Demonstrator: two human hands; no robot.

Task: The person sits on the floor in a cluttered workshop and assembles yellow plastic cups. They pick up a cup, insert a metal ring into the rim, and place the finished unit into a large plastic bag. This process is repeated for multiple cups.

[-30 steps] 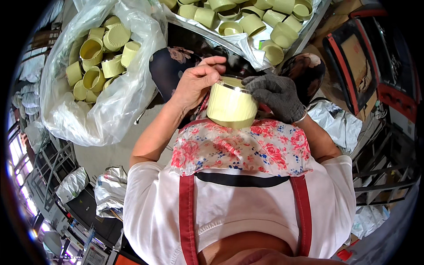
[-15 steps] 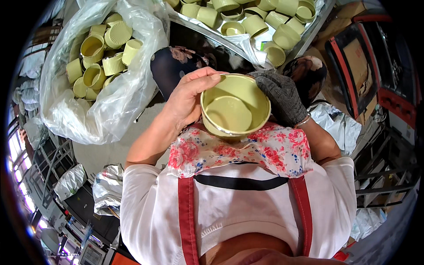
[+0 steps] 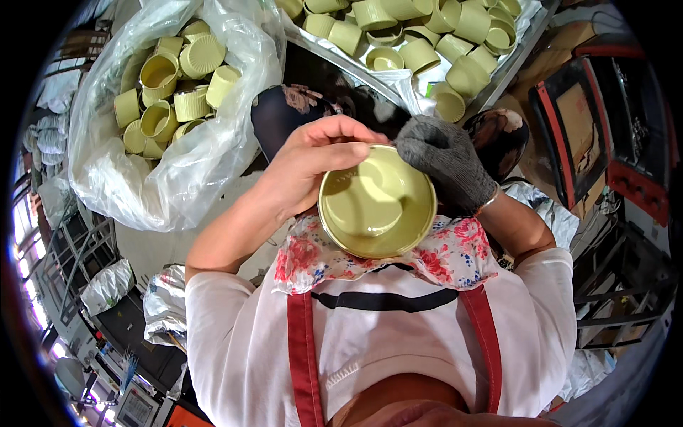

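A round yellow-green plastic pot [image 3: 373,213] is held up in front of my chest, its open mouth facing me. My left hand [image 3: 320,158], bare, grips its far left rim, with the thumb over the edge and the other fingers behind the wall. My right hand [image 3: 445,158], in a dark grey knitted glove, is closed at the far right rim, with its fingers bent at the edge. Its fingertips are partly hidden. A shadow falls across the inside of the pot.
A clear plastic bag [image 3: 213,167] at the far left holds several similar pots [image 3: 159,75]. A lined metal tray [image 3: 516,67] at the far side holds more pots [image 3: 467,76]. A black-and-red frame [image 3: 565,117] stands at the right. Silvery bags [image 3: 166,302] lie at the left.
The pot has tilted further toward me and come slightly nearer my chest. My right hand has shifted left along the rim and its fingers have curled in. My left hand has moved slightly right.
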